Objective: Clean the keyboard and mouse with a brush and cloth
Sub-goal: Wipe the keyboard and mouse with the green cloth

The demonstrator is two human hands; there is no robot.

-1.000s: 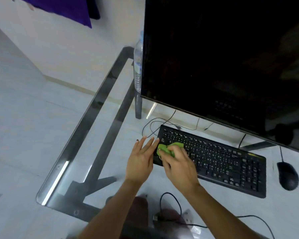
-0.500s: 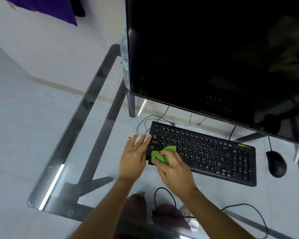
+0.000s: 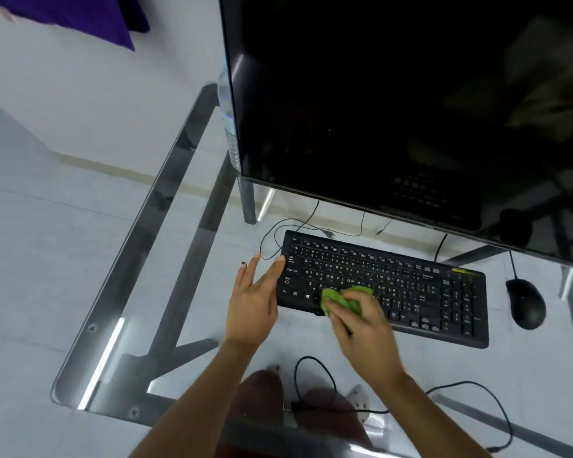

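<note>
Far left, the glass surface (image 3: 192, 292) shows its metal frame beneath, and a water bottle (image 3: 229, 120) stands half hidden behind the left edge of the dark monitor (image 3: 394, 104). Next comes the left hand (image 3: 253, 299), flat and open with fingers spread, holding nothing, its fingertips braced against the keyboard's left end. The black keyboard (image 3: 411, 285) lies across the middle of the surface, just near of the monitor. The right hand (image 3: 364, 320) is closed around a bunched green cloth (image 3: 339, 299) and presses it onto the near-left keys, by the bottom row. Well to the right, apart from the keyboard, the mouse (image 3: 525, 302) sits untouched; no brush is in view. The risk from here looks like this: a hard wipe could shove the keyboard on the slick glass if the bracing hand lets go, or tug its cable (image 3: 278, 233) at the far-left corner. A loose fold of cloth might also catch a keycap's edge.
</note>
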